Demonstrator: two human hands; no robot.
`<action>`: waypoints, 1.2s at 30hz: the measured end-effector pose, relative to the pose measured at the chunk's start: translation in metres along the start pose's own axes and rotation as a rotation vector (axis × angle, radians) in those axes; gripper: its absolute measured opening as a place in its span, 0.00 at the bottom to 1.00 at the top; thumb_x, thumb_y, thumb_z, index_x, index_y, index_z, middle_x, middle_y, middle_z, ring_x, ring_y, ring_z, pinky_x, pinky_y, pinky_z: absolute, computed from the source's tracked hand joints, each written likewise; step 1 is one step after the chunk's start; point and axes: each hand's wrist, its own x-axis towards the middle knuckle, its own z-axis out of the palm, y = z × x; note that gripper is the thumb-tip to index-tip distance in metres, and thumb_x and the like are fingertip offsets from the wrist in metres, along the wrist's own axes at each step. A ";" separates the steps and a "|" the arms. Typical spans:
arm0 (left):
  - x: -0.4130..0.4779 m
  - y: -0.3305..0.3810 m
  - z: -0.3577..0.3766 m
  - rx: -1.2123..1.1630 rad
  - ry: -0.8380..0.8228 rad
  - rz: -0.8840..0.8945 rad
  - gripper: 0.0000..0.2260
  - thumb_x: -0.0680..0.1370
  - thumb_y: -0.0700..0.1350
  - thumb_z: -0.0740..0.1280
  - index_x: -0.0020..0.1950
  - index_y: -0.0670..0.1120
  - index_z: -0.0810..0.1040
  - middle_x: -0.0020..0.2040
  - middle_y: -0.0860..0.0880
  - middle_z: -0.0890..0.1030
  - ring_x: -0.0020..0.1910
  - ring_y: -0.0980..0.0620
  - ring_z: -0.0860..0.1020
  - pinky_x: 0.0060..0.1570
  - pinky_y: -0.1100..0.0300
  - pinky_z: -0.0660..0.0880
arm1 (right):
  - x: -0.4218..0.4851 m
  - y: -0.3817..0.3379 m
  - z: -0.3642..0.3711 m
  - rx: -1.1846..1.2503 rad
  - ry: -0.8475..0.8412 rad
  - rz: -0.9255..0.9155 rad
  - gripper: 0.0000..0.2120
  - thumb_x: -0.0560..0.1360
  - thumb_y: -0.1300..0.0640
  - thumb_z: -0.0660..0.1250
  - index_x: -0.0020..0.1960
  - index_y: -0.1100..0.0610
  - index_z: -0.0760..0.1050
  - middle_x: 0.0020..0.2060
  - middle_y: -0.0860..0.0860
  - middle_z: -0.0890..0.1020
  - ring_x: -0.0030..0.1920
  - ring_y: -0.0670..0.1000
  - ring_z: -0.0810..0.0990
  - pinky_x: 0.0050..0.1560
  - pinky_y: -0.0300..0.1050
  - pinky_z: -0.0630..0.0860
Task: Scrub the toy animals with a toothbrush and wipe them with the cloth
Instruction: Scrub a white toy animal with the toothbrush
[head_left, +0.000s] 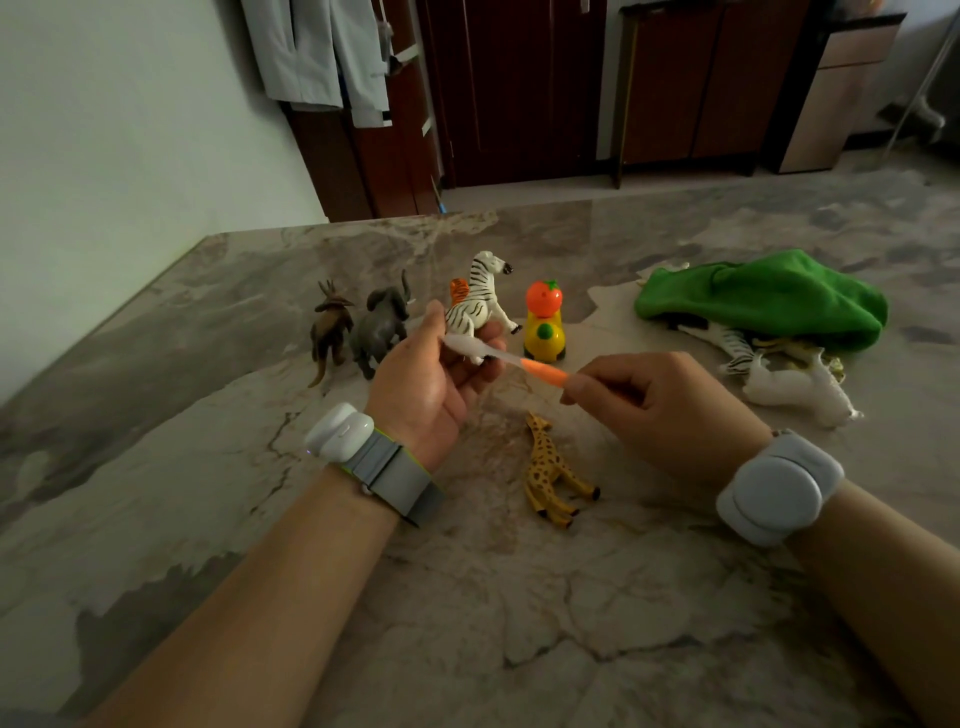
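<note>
My left hand (431, 379) holds a toy zebra (480, 296) upright above the marble table (208, 322), fingers curled round its rear and legs. My right hand (660, 400) pinches the orange handle of a toothbrush (511, 358); its white head lies against the zebra's underside. A toy giraffe (550, 470) lies on its side between my wrists. A brown antelope (330, 325) and a grey elephant (382, 322) stand at the left. The green cloth (769, 296) lies crumpled at the right, partly covering several more toy animals, among them a white one (800, 389).
A yellow toy with an orange fruit top (544, 322) stands just right of the zebra. An orange toy (459, 291) is mostly hidden behind the zebra. Dark wooden cabinets (519, 93) and hanging clothes stand beyond the table's far edge.
</note>
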 end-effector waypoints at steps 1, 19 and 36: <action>0.000 0.000 0.000 -0.005 -0.001 0.010 0.20 0.85 0.53 0.56 0.51 0.38 0.79 0.39 0.43 0.84 0.35 0.51 0.82 0.36 0.60 0.80 | 0.001 0.001 0.000 0.001 0.039 0.005 0.12 0.79 0.43 0.62 0.47 0.45 0.83 0.26 0.46 0.75 0.25 0.42 0.70 0.28 0.34 0.65; -0.004 0.005 -0.001 -0.052 0.030 0.106 0.13 0.81 0.50 0.66 0.43 0.42 0.78 0.33 0.48 0.81 0.33 0.53 0.80 0.41 0.58 0.80 | -0.001 0.001 -0.002 0.028 0.078 -0.003 0.13 0.78 0.42 0.63 0.46 0.46 0.84 0.23 0.43 0.73 0.24 0.42 0.69 0.27 0.34 0.65; -0.006 0.005 0.000 -0.032 0.018 0.091 0.12 0.81 0.51 0.65 0.46 0.42 0.79 0.34 0.47 0.82 0.32 0.54 0.80 0.39 0.58 0.80 | -0.001 -0.001 -0.004 0.054 0.089 0.006 0.11 0.79 0.45 0.64 0.47 0.46 0.84 0.23 0.44 0.73 0.23 0.43 0.69 0.26 0.33 0.64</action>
